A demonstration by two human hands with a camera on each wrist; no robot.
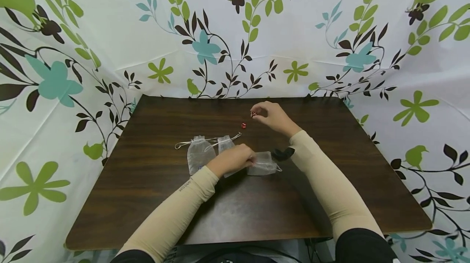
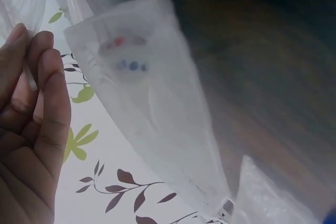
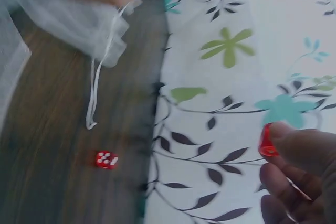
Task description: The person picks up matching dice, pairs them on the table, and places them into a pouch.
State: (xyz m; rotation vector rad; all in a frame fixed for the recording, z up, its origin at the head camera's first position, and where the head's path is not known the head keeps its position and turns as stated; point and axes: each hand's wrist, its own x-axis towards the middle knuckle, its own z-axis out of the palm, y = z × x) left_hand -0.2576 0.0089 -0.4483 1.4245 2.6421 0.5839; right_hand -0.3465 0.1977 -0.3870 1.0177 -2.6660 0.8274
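Between my right thumb and fingers is a red die (image 3: 268, 141); the right hand (image 1: 274, 117) is raised over the table's far side. Another red die (image 1: 244, 125) lies on the table just below and left of it, white pips showing in the right wrist view. My left hand (image 1: 234, 159) pinches a sheer white drawstring pouch (image 1: 263, 164). Further left lies a second pouch (image 1: 199, 156), and a third pouch (image 1: 225, 144) is partly hidden behind the left hand. Through one pouch (image 2: 152, 114) in the left wrist view, red and blue dots show.
A brown wood-grain table (image 1: 147, 197) bears everything. A leaf-patterned white cloth (image 1: 257, 63) hangs behind and at both sides. One pouch's white cord (image 1: 180, 145) trails left. A black object (image 1: 282, 155) sits beside the right forearm.
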